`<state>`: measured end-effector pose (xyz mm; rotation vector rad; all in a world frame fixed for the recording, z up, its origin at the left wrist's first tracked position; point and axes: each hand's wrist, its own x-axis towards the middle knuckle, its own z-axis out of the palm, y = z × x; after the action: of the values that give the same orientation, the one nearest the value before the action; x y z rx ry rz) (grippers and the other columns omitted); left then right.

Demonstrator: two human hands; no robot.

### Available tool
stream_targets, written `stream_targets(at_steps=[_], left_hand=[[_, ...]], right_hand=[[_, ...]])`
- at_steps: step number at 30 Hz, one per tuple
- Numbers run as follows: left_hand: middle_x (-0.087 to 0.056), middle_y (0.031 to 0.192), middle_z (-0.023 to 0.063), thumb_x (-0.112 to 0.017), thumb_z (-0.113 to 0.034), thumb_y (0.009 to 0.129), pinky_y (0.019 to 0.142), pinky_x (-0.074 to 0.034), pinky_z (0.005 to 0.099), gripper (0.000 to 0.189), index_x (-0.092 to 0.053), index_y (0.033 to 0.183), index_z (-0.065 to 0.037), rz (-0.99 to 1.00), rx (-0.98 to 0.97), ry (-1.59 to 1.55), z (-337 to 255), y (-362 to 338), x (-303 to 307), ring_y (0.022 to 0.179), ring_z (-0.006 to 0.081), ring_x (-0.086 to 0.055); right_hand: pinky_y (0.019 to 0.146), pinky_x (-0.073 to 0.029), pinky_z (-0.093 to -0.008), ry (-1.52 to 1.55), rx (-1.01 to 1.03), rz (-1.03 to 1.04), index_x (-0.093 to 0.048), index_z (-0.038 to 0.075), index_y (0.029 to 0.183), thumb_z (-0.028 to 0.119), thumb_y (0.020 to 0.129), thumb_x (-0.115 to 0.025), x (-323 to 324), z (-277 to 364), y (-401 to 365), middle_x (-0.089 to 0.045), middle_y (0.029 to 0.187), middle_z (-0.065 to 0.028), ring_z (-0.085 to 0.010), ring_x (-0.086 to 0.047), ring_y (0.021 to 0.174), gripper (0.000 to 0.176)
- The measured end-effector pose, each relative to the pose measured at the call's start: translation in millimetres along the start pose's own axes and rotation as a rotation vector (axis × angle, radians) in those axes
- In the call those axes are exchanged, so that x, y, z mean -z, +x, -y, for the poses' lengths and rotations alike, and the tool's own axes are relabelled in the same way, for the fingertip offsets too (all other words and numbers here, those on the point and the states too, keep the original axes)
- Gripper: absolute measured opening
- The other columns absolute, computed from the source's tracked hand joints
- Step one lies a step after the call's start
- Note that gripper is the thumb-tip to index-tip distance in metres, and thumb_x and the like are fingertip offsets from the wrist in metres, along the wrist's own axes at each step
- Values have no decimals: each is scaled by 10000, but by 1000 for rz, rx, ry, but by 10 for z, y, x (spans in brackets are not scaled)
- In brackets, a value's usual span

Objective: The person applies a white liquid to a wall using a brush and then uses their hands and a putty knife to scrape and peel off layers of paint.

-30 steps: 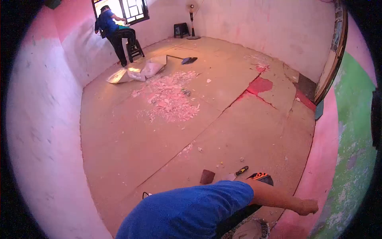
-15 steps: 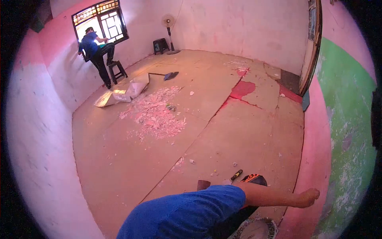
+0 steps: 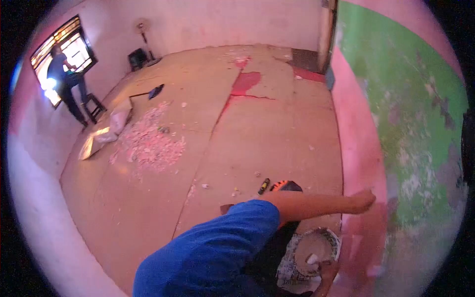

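My left arm, in a blue sleeve (image 3: 208, 242), stretches to the right, and my left hand (image 3: 363, 200) rests closed against the pink lower wall (image 3: 361, 148). No object shows in it. Lower down, my right hand (image 3: 328, 271) is at the rim of a round tub (image 3: 336, 242) with a greyish-brown mix inside. Its fingers are closed on a small white piece (image 3: 312, 259) over the mix; part of that grip is blurred. Beside my shoe (image 3: 287, 185) lies a yellow-and-black handled tool (image 3: 264, 186) on the floor.
A person (image 3: 67, 81) stands by the window with one leg raised at a stool (image 3: 94, 106). Pink rubble (image 3: 151, 143), a sack (image 3: 116, 123) and a dark-bladed shovel (image 3: 156, 91) lie on the floor. A fan (image 3: 144, 42) stands at the back. Green paint on the right wall (image 3: 415, 99) is patchy.
The view has swung right and down, showing more of the tub. My right hand has come into view at it with the white piece. My left hand stays at the wall.
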<state>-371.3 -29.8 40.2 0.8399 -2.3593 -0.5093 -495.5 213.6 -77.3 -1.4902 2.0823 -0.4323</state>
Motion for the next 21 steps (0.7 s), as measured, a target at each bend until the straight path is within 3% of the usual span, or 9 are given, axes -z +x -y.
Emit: stream_targets(at_steps=[2,7,9,10,11,13,17,19,21], left_hand=[[-533,683,201,-519,0,571,720,-424,448,84,-541,652,0,-27,31,-153,63,-21,-59,680,368,-524],[-543,690,202,-515,2,585,645,-439,440,72,-540,653,4,-169,-126,-51,211,-67,-187,678,358,-545],[-547,690,202,-517,-7,593,611,-446,433,63,-544,650,4,-241,-191,3,161,-21,-151,665,350,-555],[-547,678,207,-516,-11,588,594,-447,432,55,-547,629,10,-83,-73,44,59,-42,-43,640,350,-552],[-547,666,211,-516,-15,582,577,-448,430,53,-549,608,15,75,41,88,-18,-48,45,615,350,-550],[-551,667,209,-516,-18,576,573,-451,426,49,-553,591,9,86,51,129,-32,-22,31,599,354,-546],[-576,696,182,-509,-2,558,583,-461,414,82,-582,594,-15,-5,1,20,-64,-82,105,618,350,-553],[-590,714,144,-505,-29,574,610,-468,414,165,-618,689,-68,41,67,52,-73,-130,112,682,320,-570],[-593,703,135,-506,-17,564,599,-464,421,174,-616,690,-66,37,29,63,-38,-117,74,669,322,-569]], right_hand=[[555,-450,-324,-12,14,88,-604,-10,648,144,513,-714,-395,-678,302,-590,606,-130,-234,-586,610,234],[570,-464,-336,-34,-102,-90,-609,13,611,178,526,-692,-367,-442,173,-593,602,-128,-239,-588,594,203],[568,-471,-356,-257,48,-181,-612,41,582,228,530,-682,-317,-301,87,-594,620,-140,-276,-584,592,206],[574,-475,-368,-408,282,-235,-616,58,575,273,533,-676,-526,-580,109,-586,607,-144,-299,-576,584,228],[574,-475,-368,-403,271,-262,-616,58,575,273,533,-676,-564,-610,109,-586,607,-144,-299,-576,584,228],[631,-472,-375,-406,-53,-74,-621,76,569,333,544,-666,-622,-580,76,-589,610,-136,-282,-586,626,262],[662,-472,-378,-257,-61,-51,-632,82,602,371,553,-650,-443,-466,35,-599,648,-136,-284,-591,677,294],[623,-482,-375,-545,116,-168,-637,79,636,328,549,-671,-495,-514,-61,-608,699,-144,-295,-595,689,267],[632,-480,-382,-517,14,-55,-634,73,642,329,556,-666,-515,-603,-64,-609,714,-148,-302,-592,699,271]])
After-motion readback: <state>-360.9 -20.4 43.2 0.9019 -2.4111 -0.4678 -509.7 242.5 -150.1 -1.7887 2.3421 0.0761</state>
